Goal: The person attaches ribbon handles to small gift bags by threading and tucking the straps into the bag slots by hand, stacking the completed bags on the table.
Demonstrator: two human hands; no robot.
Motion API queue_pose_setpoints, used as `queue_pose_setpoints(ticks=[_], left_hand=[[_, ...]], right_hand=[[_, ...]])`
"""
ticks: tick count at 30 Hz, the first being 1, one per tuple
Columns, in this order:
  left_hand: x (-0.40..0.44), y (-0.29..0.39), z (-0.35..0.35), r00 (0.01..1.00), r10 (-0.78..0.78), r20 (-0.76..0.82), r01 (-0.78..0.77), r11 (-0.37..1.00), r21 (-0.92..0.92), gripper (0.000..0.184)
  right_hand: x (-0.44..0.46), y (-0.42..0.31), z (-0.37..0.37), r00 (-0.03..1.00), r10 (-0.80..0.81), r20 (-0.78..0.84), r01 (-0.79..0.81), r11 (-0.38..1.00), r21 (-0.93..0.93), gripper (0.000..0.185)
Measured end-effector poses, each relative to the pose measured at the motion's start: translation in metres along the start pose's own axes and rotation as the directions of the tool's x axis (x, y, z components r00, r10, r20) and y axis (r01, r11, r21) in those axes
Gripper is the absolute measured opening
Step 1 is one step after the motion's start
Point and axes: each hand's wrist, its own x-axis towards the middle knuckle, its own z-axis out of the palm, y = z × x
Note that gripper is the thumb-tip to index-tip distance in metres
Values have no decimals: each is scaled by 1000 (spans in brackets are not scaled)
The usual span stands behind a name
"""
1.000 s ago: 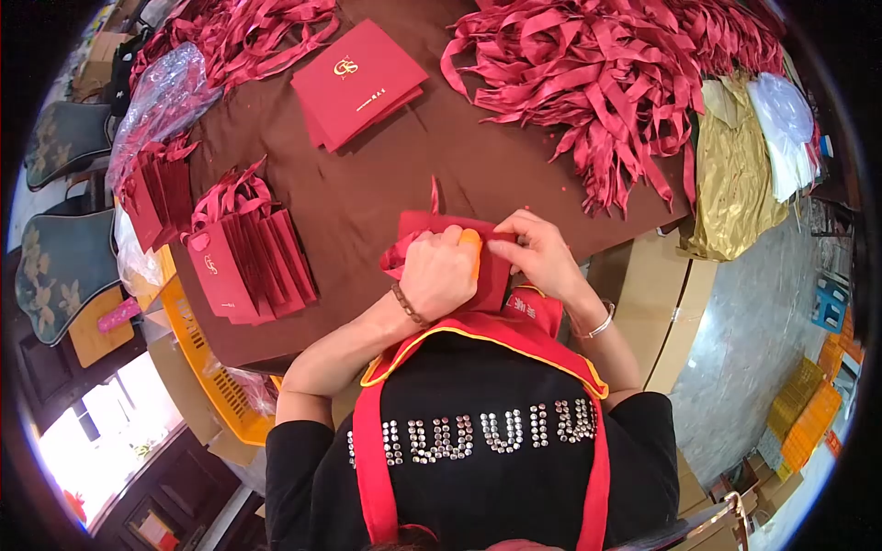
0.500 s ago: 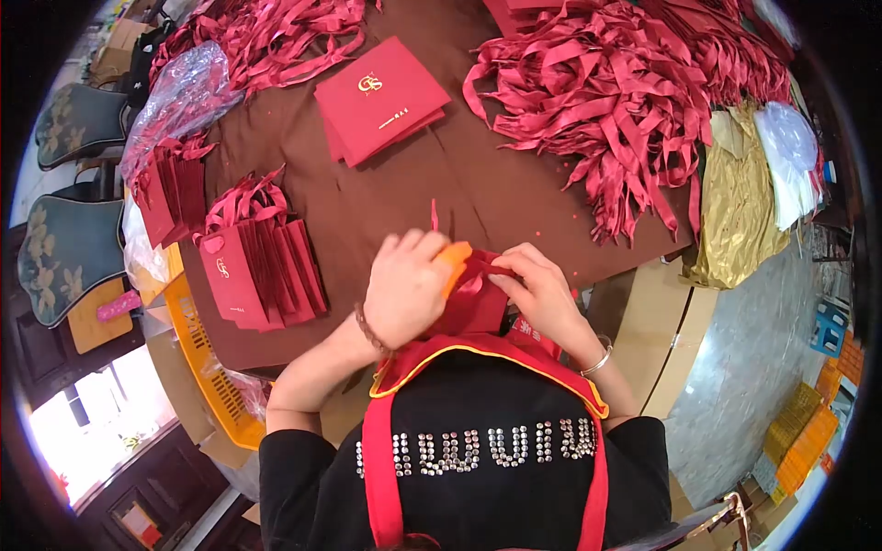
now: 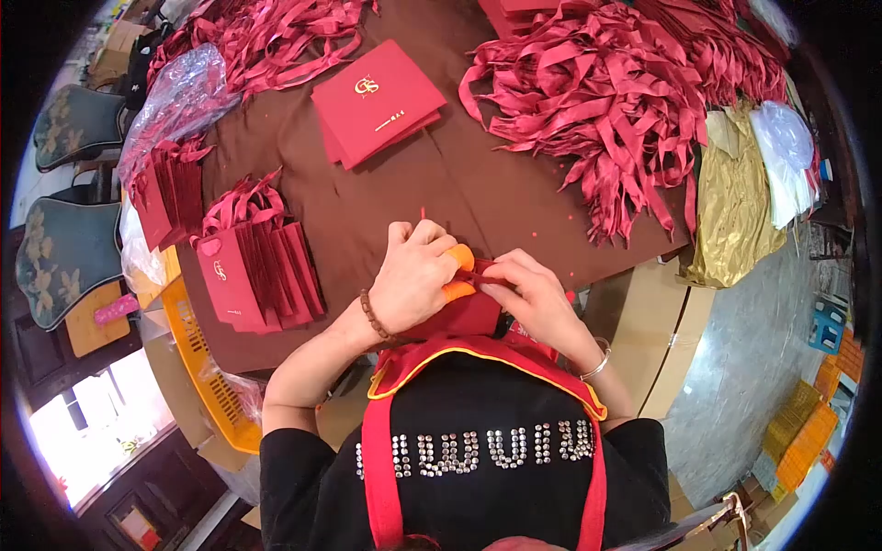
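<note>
My left hand (image 3: 418, 280), with orange covers on its thumb and a finger, is closed at the top of a red paper bag (image 3: 464, 317) near the table's front edge. My right hand (image 3: 533, 298) pinches the same top edge from the other side. A narrow dark red strip runs between the fingertips; whether it is ribbon or the bag's rim I cannot tell. My hands and the red apron (image 3: 432, 354) hide part of the bag. A small red tip (image 3: 423, 213) stands up just beyond my left hand.
Red bags with ribbon handles (image 3: 262, 275) stand at left on the brown tablecloth (image 3: 386, 211). Flat red bags (image 3: 381, 101) lie farther back. A heap of red ribbons (image 3: 588, 101) fills the right, beside gold wrapping (image 3: 735, 202). A yellow crate (image 3: 207, 367) is at lower left.
My left hand has turned, so both orange-covered fingers now show pinching at the bag's top. My right hand has moved slightly left and down, closer to it.
</note>
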Motion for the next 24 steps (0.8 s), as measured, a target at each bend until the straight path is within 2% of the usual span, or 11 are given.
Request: queue_pose_setpoints(ticks=[3, 6, 9, 11, 13, 15, 17, 19, 21, 23, 24], left_hand=[[-3, 3, 2, 999, -34, 4, 34, 998, 52, 23], [-4, -1, -3, 998, -65, -22, 64, 997, -30, 18], [-1, -13, -9, 985, -129, 116, 146, 978, -152, 13], [8, -15, -17, 924, -144, 354, 184, 980, -81, 11], [16, -23, -19, 931, -86, 356, 118, 991, -69, 14], [30, -23, -27, 801, -66, 595, 158, 982, -105, 16], [39, -22, -28, 774, -48, 631, 168, 977, -132, 20], [49, -17, -29, 680, -107, 725, 229, 971, -72, 20], [53, -17, -27, 683, -117, 721, 240, 968, -70, 23], [54, -18, -24, 649, -185, 738, 459, 869, -185, 23], [51, -20, -20, 647, -185, 739, 459, 869, -184, 23]], right_hand=[[0, -5, 0, 1000, -26, -6, 25, 998, -61, 15], [-1, -8, 0, 999, 36, 12, -35, 998, -51, 15], [-1, -9, 3, 999, -35, -10, 34, 996, -78, 14], [-2, -9, 6, 999, -42, -19, 40, 995, -91, 14], [-3, -9, 8, 998, -52, -23, 50, 993, -105, 13], [-4, -9, 9, 997, -64, -33, 60, 993, -105, 13], [-5, -9, 10, 997, -69, -29, 65, 992, -109, 13], [-5, -8, 10, 997, -72, -33, 67, 991, -114, 13], [-6, -6, 10, 996, -83, -39, 78, 990, -118, 13], [-6, -5, 6, 999, -48, -17, 47, 998, -45, 13], [-6, -5, 5, 1000, -15, 5, 15, 1000, 27, 13]])
